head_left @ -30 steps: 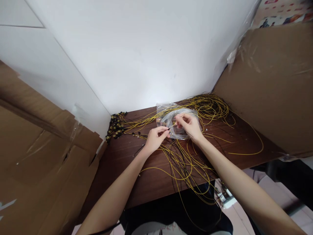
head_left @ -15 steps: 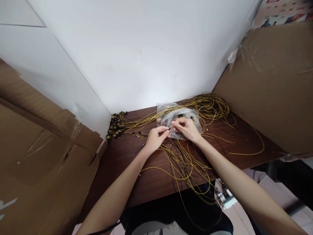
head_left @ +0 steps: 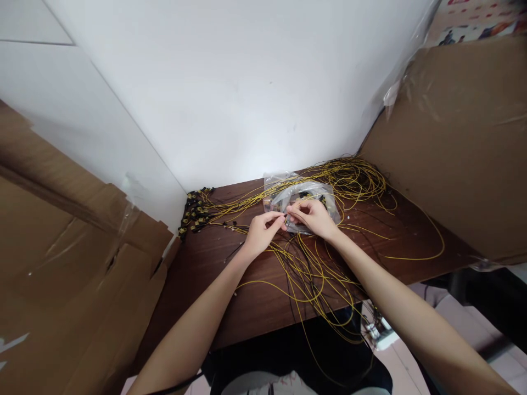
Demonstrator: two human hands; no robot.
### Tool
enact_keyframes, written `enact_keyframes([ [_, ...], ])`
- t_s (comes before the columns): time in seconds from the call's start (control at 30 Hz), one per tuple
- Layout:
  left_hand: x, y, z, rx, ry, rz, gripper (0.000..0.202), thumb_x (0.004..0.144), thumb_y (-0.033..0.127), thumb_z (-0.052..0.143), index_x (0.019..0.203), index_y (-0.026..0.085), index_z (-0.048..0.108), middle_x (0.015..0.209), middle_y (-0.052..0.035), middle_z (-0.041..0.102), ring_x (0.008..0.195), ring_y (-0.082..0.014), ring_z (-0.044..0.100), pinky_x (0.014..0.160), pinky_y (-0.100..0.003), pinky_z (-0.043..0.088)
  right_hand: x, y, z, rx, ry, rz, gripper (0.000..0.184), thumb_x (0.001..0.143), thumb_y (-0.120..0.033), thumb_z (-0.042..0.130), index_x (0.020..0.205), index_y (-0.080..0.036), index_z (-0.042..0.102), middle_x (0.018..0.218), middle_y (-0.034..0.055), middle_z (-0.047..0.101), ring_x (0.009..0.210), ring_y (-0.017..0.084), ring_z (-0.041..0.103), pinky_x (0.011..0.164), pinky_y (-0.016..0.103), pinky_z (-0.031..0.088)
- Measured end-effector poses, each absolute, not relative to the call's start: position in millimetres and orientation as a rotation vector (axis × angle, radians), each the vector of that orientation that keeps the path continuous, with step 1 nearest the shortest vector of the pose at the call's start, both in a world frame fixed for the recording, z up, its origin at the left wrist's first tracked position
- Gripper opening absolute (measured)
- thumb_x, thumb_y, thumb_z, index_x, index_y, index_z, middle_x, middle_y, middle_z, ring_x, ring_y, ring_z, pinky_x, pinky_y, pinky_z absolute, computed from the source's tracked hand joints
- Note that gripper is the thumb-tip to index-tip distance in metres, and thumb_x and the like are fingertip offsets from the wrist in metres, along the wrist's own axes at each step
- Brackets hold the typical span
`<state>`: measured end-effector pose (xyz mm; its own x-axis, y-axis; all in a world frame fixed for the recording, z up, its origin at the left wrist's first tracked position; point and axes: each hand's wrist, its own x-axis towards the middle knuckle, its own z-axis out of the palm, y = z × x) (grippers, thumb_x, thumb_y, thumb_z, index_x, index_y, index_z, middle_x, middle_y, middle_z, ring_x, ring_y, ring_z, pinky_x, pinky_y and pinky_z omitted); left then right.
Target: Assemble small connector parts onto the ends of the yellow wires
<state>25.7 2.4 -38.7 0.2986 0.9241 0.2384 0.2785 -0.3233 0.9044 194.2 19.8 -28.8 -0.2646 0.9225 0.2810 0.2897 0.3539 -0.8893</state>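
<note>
My left hand (head_left: pixel 263 233) and my right hand (head_left: pixel 310 216) meet over a clear plastic bag (head_left: pixel 329 193) of small yellow and black parts. The left fingers pinch a small black piece, too small to name. In my right hand, thumb and forefinger are closed on a thin black wire whose end meets that piece. Beneath both hands, loose yellow and black wires (head_left: pixel 298 269) spread toward the table's front edge. A bundle of yellow wires (head_left: pixel 354 178) runs behind the bag, coiled at the right. Its black and yellow connector ends (head_left: pixel 197 211) lie at the left.
A brown wooden table (head_left: pixel 197 291) meets a white wall (head_left: pixel 247 99). Large cardboard boxes stand at the left (head_left: pixel 74 274) and right (head_left: pixel 465 142). Some wires hang over the front edge toward the person's lap.
The right fingertips have shifted slightly left, closer to the left fingertips. The black wire's free tail no longer shows across the right hand. The bag and the other wires have stayed put.
</note>
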Motion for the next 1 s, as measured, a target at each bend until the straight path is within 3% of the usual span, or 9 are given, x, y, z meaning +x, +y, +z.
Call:
enact_keyframes([
  [0.3,26.3,3.2,-41.6,1.702,1.150,1.077,0.028,0.078,0.021,0.055,0.101,0.011,0.066,0.075,-0.0080,0.071,0.068,-0.0160,0.062,0.060,-0.024,0.045,194.4,20.6,-30.2,-1.108,-1.711,0.904,0.039,0.079,-0.048,0.054,0.059,-0.015,0.059,0.058,0.0039,0.060,0.050,0.012,0.051,0.052,0.025,0.042],
  [0.53,25.8,5.6,-45.1,1.786,1.109,1.041,0.026,0.082,0.030,0.052,0.091,0.011,0.068,0.076,-0.0072,0.070,0.068,-0.0156,0.062,0.065,-0.025,0.046,194.1,19.2,-28.5,-1.061,-1.753,0.928,0.040,0.078,-0.050,0.054,0.062,-0.014,0.061,0.060,0.0049,0.061,0.052,0.013,0.053,0.053,0.026,0.044],
  [1.0,26.0,3.7,-39.5,1.796,1.144,1.026,0.023,0.081,0.030,0.053,0.081,0.012,0.069,0.074,-0.0064,0.071,0.068,-0.0166,0.062,0.069,-0.026,0.047,195.6,19.8,-29.1,-1.094,-1.698,0.946,0.042,0.079,-0.053,0.052,0.061,-0.015,0.059,0.060,0.0041,0.060,0.052,0.012,0.052,0.054,0.025,0.045],
])
